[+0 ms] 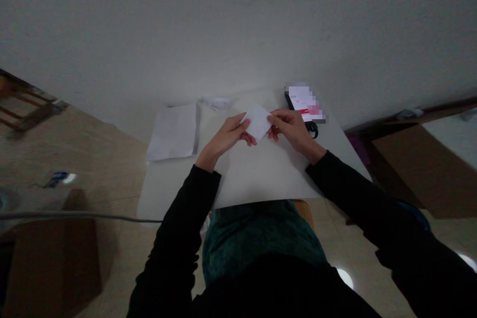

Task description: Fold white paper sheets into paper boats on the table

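Observation:
A small folded piece of white paper [258, 122] is held up over the white table [246, 179], turned so that its corners point up, down and to the sides. My left hand [233, 131] pinches its left corner, thumb on top and fingers beneath. On the opposite corner my right hand [290, 126] grips in the same way. Left of my hands lies a stack of white paper sheets [173, 131]. A phone [303, 104] with a lit, partly blurred screen is just beyond my right hand.
A coiled white cable [218, 103] lies by the wall at the table's back. The black loop [313, 130] sits below the phone. Cardboard boxes stand on the floor at lower left [55, 263] and right. A grey cable [82, 216] crosses the left side.

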A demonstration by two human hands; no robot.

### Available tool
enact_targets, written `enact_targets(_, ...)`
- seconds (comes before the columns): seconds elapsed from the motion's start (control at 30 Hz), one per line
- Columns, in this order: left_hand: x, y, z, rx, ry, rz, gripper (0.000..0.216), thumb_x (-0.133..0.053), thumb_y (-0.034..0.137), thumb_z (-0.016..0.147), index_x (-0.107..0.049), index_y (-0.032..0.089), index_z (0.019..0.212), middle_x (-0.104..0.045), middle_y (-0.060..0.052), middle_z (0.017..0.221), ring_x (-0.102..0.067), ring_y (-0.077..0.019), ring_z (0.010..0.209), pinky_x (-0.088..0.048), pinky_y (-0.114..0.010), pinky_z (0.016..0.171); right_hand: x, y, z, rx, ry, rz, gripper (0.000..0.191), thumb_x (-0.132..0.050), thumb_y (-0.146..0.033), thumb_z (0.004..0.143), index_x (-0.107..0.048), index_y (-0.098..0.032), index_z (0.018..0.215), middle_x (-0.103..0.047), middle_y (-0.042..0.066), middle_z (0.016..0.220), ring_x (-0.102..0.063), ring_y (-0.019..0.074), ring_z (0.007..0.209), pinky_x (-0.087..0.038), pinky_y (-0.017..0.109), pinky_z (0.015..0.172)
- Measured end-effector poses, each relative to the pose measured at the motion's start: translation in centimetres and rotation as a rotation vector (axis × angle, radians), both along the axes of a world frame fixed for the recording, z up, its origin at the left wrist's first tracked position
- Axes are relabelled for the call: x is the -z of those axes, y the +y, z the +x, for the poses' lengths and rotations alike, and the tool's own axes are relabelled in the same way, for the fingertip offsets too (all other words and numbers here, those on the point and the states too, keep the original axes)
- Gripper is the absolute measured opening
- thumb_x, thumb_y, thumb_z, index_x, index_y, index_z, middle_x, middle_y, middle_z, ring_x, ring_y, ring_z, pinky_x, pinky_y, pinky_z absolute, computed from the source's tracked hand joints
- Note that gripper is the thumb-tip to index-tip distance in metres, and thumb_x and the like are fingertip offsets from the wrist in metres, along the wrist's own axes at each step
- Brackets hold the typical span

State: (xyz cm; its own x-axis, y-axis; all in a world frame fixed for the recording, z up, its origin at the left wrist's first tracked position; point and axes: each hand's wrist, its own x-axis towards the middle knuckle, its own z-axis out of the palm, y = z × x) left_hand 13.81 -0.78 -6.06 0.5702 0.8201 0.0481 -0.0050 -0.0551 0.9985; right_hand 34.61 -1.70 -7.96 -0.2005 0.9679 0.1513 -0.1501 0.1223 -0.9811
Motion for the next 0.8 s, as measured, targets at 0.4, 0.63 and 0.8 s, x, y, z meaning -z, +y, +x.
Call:
enact_targets(0.4, 0.0, -10.6, -2.2, -0.165, 0.282, 0.020, 0.053, -0.036, 0.040, 0.108, -0.037, 0.011, 0.153, -0.070, -0.001, 0.069, -0.071, -0.0147, 0.060, -0.060, -0.026, 0.062, 1.1, -5.5, -0.6, -0.222, -0.187, -0.069, 0.036, -0.070, -0.051, 0.089, -0.065, -0.018, 0.101, -0.061, -0.005, 0.056, -0.054, 0.0119, 0.044, -0.042, 0.026, 0.045)
enact_targets(0.63, 1.3, -13.6, -2.8, -0.333, 0.841, 0.497, 0.036, -0.047, 0.025, 0.105, -0.046, 0.018, 0.140, -0.071, 0.001, 0.081, -0.070, -0.0144, 0.070, -0.053, -0.024, 0.064, 1.8, -7.6, -0.3, -0.218, -0.607, 0.332, 0.011, -0.061, -0.030, 0.099, -0.059, -0.021, 0.106, -0.056, -0.004, 0.073, -0.052, 0.0126, 0.065, -0.043, 0.027, 0.064)
enact_targets(0.8, 2.5, -14.2, -3.6, -0.378, 0.910, 0.883, 0.020, -0.060, 0.019, 0.098, -0.067, 0.020, 0.117, -0.066, -0.015, 0.127, -0.064, -0.0263, 0.113, -0.058, -0.044, 0.092, 2.5, -7.8, -0.3, -0.188, -0.821, 0.617, 0.012, -0.064, -0.031, 0.098, -0.069, -0.020, 0.095, -0.066, 0.012, 0.112, -0.054, 0.0244, 0.103, -0.047, 0.041, 0.090)
